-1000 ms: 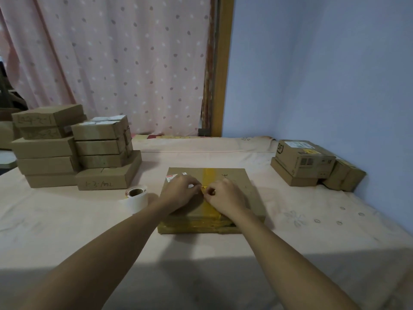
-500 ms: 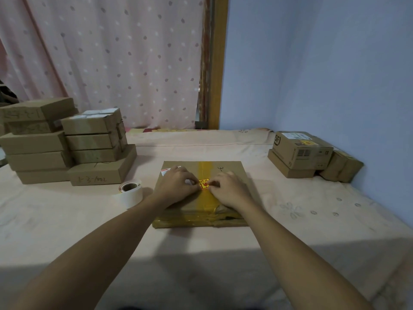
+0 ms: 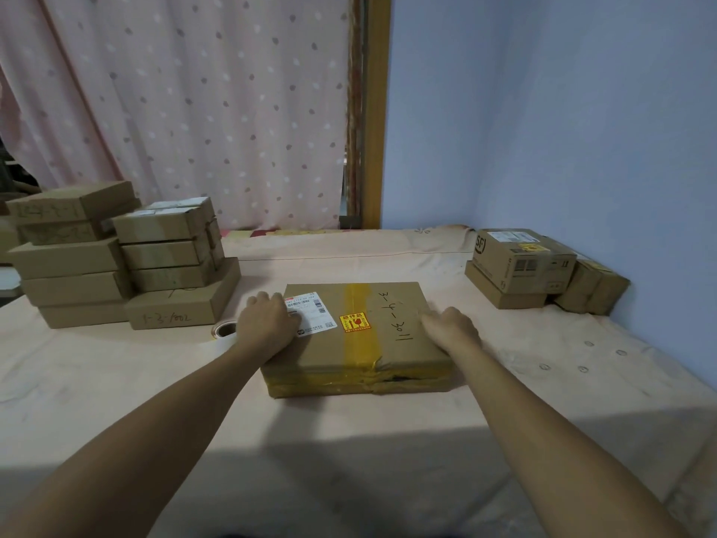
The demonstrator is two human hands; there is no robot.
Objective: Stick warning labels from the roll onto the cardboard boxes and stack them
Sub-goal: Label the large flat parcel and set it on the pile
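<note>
Roll [image 3: 225, 330] beside box [image 3: 388, 335], stacks [image 3: 116, 258] left, parcels [image 3: 520, 262] right

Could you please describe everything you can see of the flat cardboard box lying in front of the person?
The flat cardboard box is brown, rectangular, closed, and lies on the pale cloth. A yellow tape strip runs across its top and down the creased front side. Left of the tape sits a white shipping label; at the tape's left edge is a small yellow-and-red warning label. Black handwritten figures run right of the tape. The left hand rests on its left edge, the right hand on its right edge.
</note>
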